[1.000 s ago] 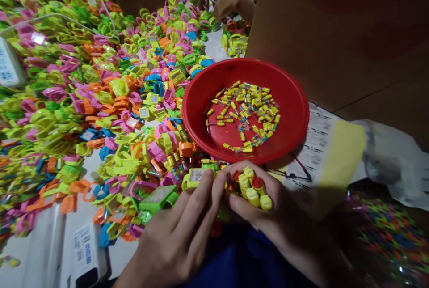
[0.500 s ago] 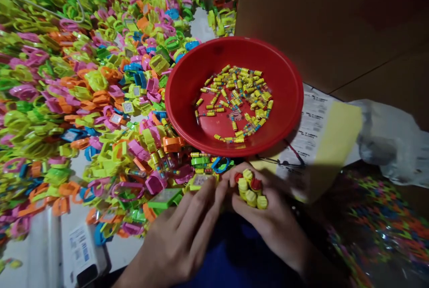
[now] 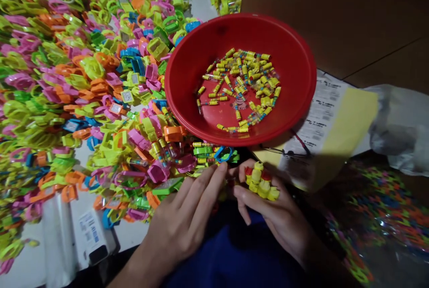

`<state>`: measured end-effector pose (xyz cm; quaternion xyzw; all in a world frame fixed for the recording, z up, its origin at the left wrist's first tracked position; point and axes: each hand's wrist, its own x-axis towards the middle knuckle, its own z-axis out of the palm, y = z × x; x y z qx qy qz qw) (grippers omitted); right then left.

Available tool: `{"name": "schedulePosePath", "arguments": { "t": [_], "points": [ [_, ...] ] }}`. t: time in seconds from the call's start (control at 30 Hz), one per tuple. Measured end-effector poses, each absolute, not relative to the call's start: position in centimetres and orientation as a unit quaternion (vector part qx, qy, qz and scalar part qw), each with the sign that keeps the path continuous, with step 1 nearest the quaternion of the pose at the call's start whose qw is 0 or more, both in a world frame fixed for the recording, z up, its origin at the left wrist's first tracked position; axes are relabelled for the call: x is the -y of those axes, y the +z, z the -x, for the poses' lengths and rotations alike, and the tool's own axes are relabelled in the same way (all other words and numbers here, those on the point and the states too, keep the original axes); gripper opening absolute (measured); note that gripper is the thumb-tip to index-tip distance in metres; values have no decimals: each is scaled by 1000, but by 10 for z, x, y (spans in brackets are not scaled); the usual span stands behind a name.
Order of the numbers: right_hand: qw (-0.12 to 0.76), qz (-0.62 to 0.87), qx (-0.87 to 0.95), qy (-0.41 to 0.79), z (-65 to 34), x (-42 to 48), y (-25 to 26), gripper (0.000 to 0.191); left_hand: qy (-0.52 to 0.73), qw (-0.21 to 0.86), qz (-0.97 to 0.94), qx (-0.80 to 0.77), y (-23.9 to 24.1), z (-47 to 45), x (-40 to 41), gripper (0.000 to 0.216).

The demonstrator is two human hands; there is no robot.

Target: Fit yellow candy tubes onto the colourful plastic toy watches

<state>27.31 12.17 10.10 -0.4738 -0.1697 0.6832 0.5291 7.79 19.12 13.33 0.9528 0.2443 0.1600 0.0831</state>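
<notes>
Several small tubes with yellow and red caps [image 3: 259, 181] are bunched in my right hand [image 3: 275, 209], its fingers and thumb curled round them, caps facing up. Close on its left, my left hand [image 3: 187, 214] has its fingers pressed together and bent toward the bunch. The left thumb and whatever lies under those fingertips are hidden. Just beyond both hands stands a red plastic bowl [image 3: 295, 104]. Inside it lie many small clear tubes with yellow caps or labels and coloured bits [image 3: 246, 73], scattered over the bottom.
A heap of colourful plastic toy watches [image 3: 100, 73] covers the left side. A small white box [image 3: 92, 234] lies at lower left. Eyeglasses [image 3: 284, 151] rest on printed paper [image 3: 320, 113] beside the bowl. A bag of colourful pieces [image 3: 385, 216] is at lower right; cardboard [image 3: 328, 15] stands behind.
My hands have drawn slightly apart, and the capped tubes in my right hand now tilt more. The view has shifted, so another person's hands at the top have left the picture.
</notes>
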Motion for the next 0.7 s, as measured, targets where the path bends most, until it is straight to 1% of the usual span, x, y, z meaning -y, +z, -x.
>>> {"name": "schedulePosePath", "arguments": {
  "t": [0.13, 0.27, 0.43, 0.6, 0.7],
  "points": [
    [524, 461, 178, 694, -273, -125, 109, 20, 167, 68, -954, -239, 133, -76, -192, 61],
    [507, 472, 173, 700, -273, -124, 107, 25, 173, 61, -954, -237, 131, -76, -193, 63],
    [516, 489, 142, 688, -270, -120, 101, 28, 168, 68, -953, -241, 131, -77, -192, 61],
    [524, 507, 130, 672, -269, -119, 100, 30, 163, 36, -959, -230, 133, -79, -192, 62],
    [522, 516, 126, 667, -270, -119, 99, 31, 149, 20, -963, -222, 135, -80, -193, 58]
  ]
}}
